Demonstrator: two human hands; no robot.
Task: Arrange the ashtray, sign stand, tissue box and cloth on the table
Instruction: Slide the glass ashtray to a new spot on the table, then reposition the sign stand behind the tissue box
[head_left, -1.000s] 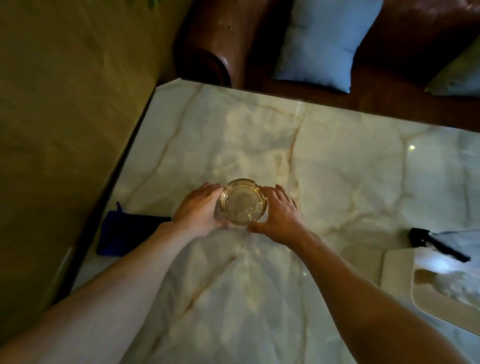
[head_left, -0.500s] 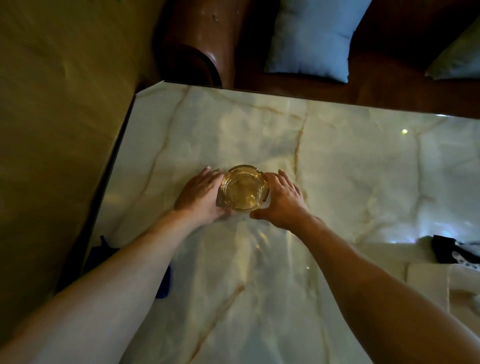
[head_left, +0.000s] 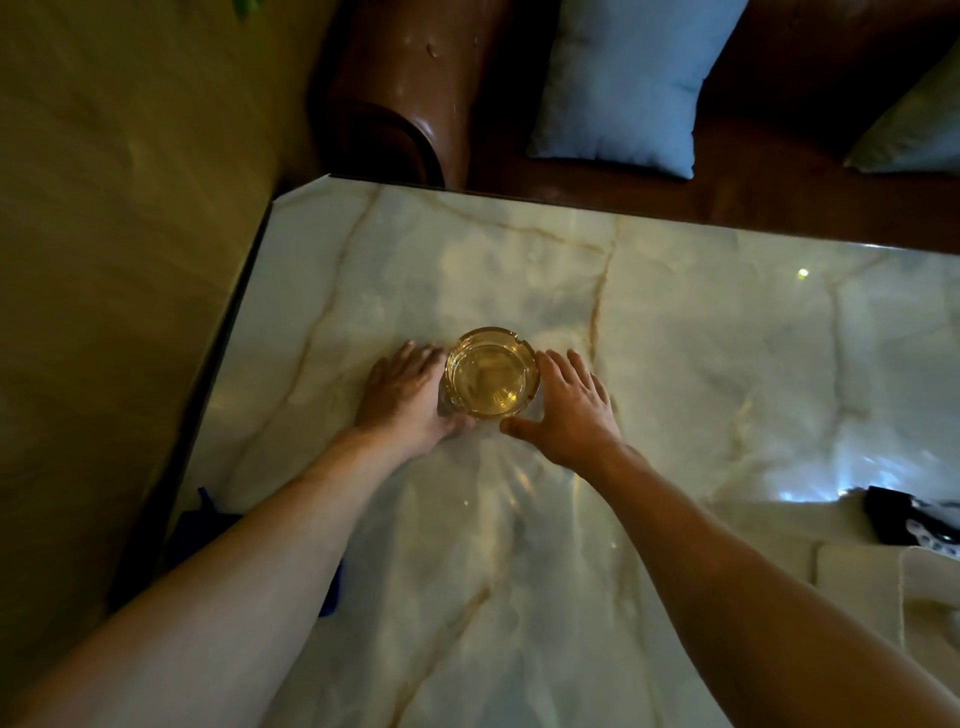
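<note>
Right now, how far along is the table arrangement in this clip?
Early stage. Nothing looks finished yet. In hand: the glass ashtray stands on the marble table, with the left hand and right hand cupped on either side of it. Left: the blue cloth lies at the near left edge, partly under the forearm; pale items at the lower right corner are cut off, so the tissue box and sign stand cannot be identified.

Dim room: marble table (head_left: 675, 364), brown leather sofa (head_left: 415, 93) at 12 o'clock with blue cushion (head_left: 623, 78), ochre floor (head_left: 104, 260) at 9.
</note>
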